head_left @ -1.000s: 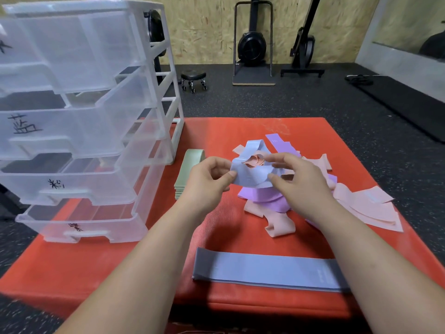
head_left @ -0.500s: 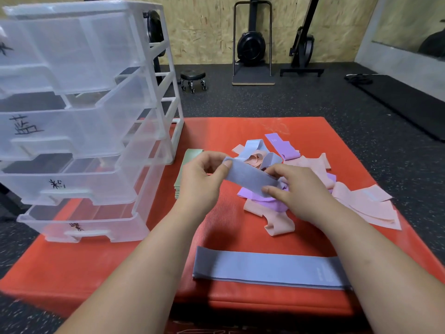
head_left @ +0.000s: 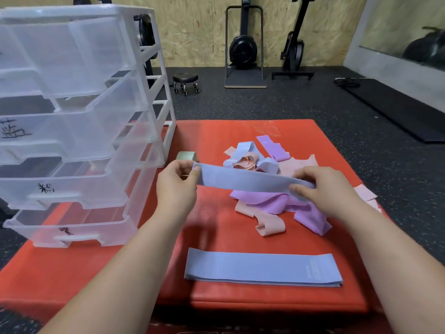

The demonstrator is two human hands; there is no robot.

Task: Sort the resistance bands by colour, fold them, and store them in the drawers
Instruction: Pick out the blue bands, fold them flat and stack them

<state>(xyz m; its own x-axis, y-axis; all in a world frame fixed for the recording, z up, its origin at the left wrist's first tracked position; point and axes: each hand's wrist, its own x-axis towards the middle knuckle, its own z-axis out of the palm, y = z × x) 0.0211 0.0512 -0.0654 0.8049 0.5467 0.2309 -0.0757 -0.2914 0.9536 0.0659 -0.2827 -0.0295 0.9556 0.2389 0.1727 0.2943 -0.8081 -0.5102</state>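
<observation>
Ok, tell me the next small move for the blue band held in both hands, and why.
Probably lower the blue-grey fabric band, pinched at its ends by the left hand and right hand, onto the matching blue-grey band lying flat on the red mat: same colour, so they belong together.

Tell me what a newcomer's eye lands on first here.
A blue band stretched flat between the left hand and right hand, mid-frame above the red mat. Behind it lies a tangled pile of pink, purple and blue bands; a clear drawer unit stands at the mat's left.
</observation>
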